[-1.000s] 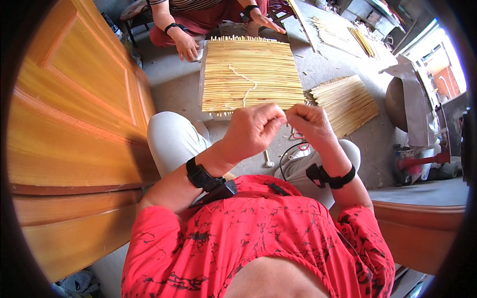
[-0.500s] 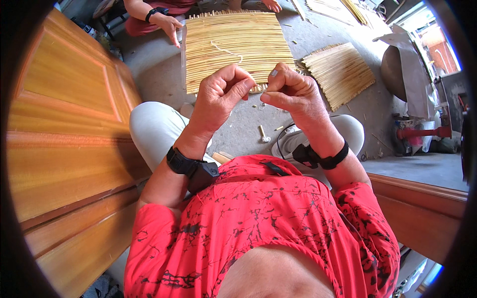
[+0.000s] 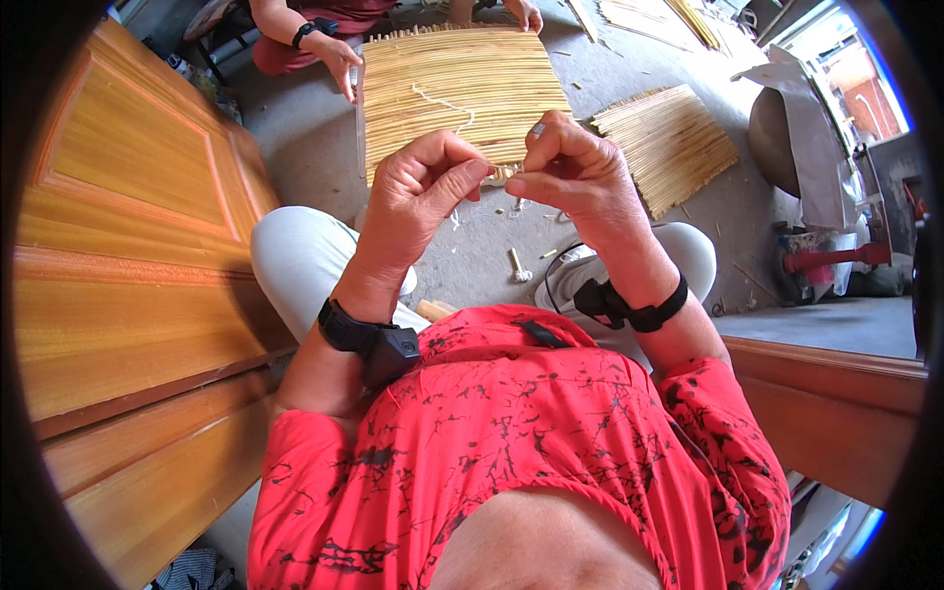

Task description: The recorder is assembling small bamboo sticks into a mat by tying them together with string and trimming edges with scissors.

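Both my hands are raised in front of the near edge of a mat of pale reed-like stalks [image 3: 472, 64] bound side by side. My left hand [image 3: 421, 192] pinches with thumb and forefinger. Facing it, my right hand [image 3: 578, 177] is closed in a similar pinch. A thin white string [image 3: 501, 171] shows between the two sets of fingertips, partly lost against the mat's edge. On the mat lies another loose white string [image 3: 442, 103], bent in the middle.
Across the mat, another person's hand [image 3: 341, 67] touches its left side and a second hand [image 3: 527, 15] its far right corner. A smaller stalk mat [image 3: 669, 147] lies on the floor at right. A wooden door [image 3: 138, 226] stands close on my left.
My hands have come slightly nearer and a little to the left, still pinching. The other person's hand at far right has moved onto the mat's corner. The mat has shifted slightly left.
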The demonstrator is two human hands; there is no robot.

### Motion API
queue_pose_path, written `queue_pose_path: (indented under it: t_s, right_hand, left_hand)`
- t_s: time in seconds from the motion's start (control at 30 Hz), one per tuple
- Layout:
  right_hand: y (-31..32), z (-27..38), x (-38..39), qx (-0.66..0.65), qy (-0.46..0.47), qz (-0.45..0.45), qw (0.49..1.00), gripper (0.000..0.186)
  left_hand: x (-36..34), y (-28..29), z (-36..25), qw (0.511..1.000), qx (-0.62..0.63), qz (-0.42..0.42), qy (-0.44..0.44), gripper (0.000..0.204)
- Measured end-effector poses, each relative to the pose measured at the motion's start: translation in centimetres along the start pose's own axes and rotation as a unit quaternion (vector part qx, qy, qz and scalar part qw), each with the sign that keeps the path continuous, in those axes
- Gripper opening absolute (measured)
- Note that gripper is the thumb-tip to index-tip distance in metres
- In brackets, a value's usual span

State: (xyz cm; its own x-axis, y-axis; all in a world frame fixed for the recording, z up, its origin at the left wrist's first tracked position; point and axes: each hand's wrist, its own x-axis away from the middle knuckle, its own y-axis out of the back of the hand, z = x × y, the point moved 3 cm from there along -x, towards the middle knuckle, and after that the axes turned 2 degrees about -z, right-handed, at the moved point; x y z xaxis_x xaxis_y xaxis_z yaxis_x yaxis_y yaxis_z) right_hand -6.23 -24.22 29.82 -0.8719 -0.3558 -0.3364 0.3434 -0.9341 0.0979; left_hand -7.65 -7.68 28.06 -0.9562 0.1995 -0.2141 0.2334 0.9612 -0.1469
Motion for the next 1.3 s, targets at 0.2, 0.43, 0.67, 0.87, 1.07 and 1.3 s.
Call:
queue_pose_path:
  t_s: [0.2, 0.43, 0.67, 0.87, 1.07, 1.3]
  right_hand:
    - [-0.6, 0.7, 0.2, -0.043, -0.024, 0.05, 0.998, 0.013]
    - [-0.4, 1.9, 1.3, 0.021, 0.021, 0.079, 0.996, 0.017]
    - [0.0, 3.4, 2.4, 0.002, 0.04, 0.037, 0.999, 0.019]
    - [0.3, 3.3, 2.5, 0.041, 0.111, 0.036, 0.992, 0.023]
    - [-0.5, 3.8, 3.5, -0.089, 0.004, 0.033, 0.995, 0.023]
    - [-0.8, 4.8, 3.8, 0.29, 0.185, 0.064, 0.937, 0.015]
  left_hand:
    - [0.1, 0.3, -1.0, 1.0, 0.002, -0.002, -0.028, 0.003]
    - [1.2, -0.2, -1.9, 0.997, -0.025, 0.056, -0.05, 0.004]
    - [2.1, -0.5, -2.0, 0.99, -0.054, 0.124, -0.046, 0.003]
    - [1.9, -1.3, -1.6, 0.989, -0.021, 0.14, -0.031, 0.005]
    - [2.5, -1.5, -1.0, 0.984, 0.014, 0.175, 0.039, 0.006]
    - [2.6, -1.0, -1.6, 0.989, -0.002, 0.141, 0.039, 0.003]
